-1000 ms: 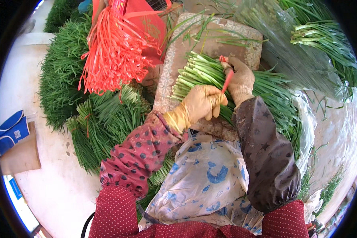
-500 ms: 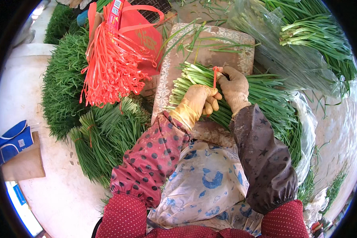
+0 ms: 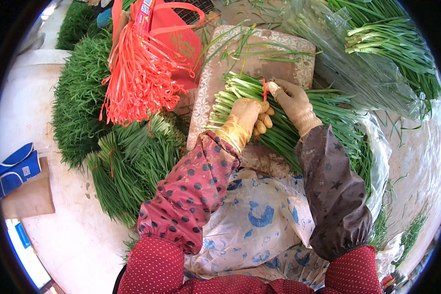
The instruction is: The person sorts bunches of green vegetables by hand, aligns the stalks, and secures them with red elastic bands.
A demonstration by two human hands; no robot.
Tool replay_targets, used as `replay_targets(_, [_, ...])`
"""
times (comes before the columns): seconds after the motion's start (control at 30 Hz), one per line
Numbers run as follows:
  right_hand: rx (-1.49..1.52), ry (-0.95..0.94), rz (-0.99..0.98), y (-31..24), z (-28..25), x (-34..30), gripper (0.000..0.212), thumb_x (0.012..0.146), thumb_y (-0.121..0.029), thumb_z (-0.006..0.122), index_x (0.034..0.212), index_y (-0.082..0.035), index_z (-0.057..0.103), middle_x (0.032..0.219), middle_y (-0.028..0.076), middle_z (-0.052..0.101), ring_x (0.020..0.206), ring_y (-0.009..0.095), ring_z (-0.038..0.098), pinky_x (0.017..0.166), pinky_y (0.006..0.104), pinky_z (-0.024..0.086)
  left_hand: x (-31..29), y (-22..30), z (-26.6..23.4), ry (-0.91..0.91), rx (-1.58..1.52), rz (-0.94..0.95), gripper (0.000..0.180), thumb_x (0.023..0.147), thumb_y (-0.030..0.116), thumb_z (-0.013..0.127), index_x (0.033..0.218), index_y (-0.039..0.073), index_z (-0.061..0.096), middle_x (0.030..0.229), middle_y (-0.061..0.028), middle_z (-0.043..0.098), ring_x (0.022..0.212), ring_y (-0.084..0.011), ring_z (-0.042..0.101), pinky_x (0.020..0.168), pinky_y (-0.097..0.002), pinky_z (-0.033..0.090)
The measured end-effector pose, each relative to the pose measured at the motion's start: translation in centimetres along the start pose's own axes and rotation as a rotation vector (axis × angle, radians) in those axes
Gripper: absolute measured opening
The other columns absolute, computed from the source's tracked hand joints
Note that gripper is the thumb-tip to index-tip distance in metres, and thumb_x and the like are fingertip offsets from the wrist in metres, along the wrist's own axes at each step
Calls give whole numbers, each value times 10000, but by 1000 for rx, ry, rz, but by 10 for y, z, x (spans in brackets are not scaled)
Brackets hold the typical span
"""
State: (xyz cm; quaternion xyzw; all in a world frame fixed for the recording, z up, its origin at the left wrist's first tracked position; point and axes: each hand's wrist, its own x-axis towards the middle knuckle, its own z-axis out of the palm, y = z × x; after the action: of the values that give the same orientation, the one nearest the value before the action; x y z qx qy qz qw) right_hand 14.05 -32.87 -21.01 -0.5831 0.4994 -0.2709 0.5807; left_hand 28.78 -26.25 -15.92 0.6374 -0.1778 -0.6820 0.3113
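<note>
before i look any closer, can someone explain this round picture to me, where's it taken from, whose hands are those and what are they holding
There's no machine doing the work: these are a person's own gloved hands. The camera sits on their head, looking down; its very wide lens bends the edges, and the forearms come in from below.

The left hand is closed and seems to pinch a red tie that crosses a bunch of green stalks. The right hand rests on the bunch, fingertips near the tie. The bunch lies over a patterned board.

To the left hang many red strips, with a leafy green pile beyond. At the upper right is a sheet of clear plastic.
</note>
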Motion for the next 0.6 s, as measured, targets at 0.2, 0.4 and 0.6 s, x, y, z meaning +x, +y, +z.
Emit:
replay_targets(0.2, [-143, -87, -3, -13, 3, -1, 274, 814, -267, 727, 986, -54, 702, 869, 77, 698, 809, 188, 647, 773, 326, 484, 1, -1, 1, 47, 3, -19, 290, 895, 258, 593, 863, -29, 622, 629, -115, 607, 413, -173, 490, 387, -315, 341])
replay_targets(0.4, [-27, 115, 46, 4, 2, 2, 274, 805, -237, 732, 1002, -47, 716, 894, 88, 719, 833, 181, 662, 779, 299, 493, -20, -7, 21, 402, 1114, 649, 230, 874, 136, 635, 1061, 4, 658, 711, -60, 679, 609, -209, 646, 592, -369, 512])
replay_targets(0.6, [-34, 396, -498, -17, 18, -11, 174, 712, -145, 692, 868, -70, 705, 937, 138, 690, 895, 332, 650, 792, 405, 515, 10, -8, 0, 117, 679, 1027, 833, 724, -119, 655, 1467, 30, 311, 1422, -151, 461, 1303, -265, 453, 1089, -320, 345])
